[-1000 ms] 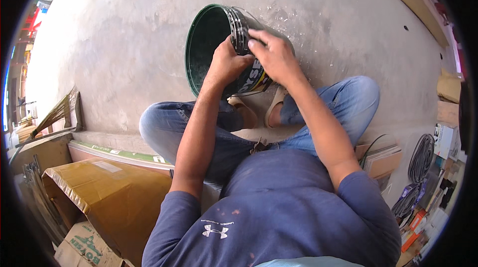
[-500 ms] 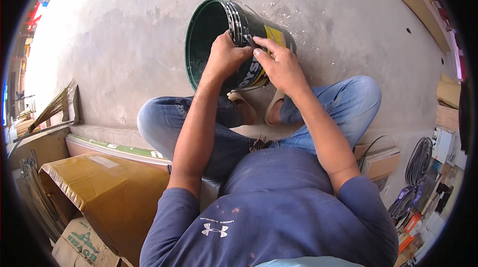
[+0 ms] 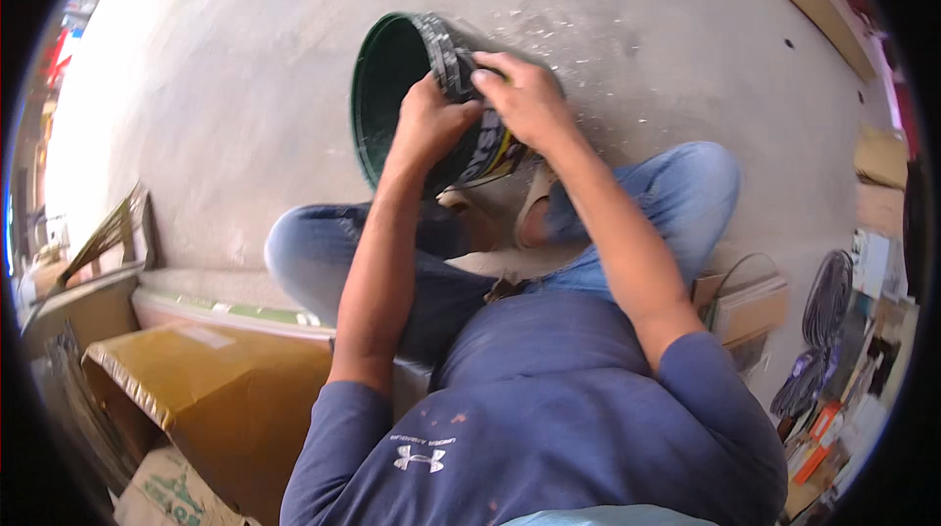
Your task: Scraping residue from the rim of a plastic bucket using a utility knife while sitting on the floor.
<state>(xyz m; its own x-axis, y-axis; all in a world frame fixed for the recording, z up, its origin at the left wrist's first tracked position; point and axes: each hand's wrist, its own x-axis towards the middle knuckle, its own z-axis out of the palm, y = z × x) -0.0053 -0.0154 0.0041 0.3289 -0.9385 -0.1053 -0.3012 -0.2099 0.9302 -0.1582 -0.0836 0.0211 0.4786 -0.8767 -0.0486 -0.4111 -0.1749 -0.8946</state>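
A dark green plastic bucket (image 3: 487, 155) lies tilted on its side in front of my crossed legs, its mouth facing left. White flecks mark the black ribbed band (image 3: 443, 48) below its rim. My left hand (image 3: 431, 122) is closed over the rim, with the fingers inside the mouth partly hidden and the thumb outside. Against the ribbed band, my right hand (image 3: 529, 102) has thumb and fingers bent together close to the left thumb. Motion blur hides whether a small thing is pinched between them.
White flakes (image 3: 549, 31) are scattered on the concrete floor (image 3: 265, 85) beyond the bucket. A large brown cardboard box (image 3: 235, 389) stands at my left, near a broom-like bundle (image 3: 103, 232). On the right are stacked boards (image 3: 750, 310) and coiled dark cable (image 3: 828, 300).
The bucket has shifted slightly left and toward me, turning a little. Both hands have moved with it and stay at the rim and ribbed band.
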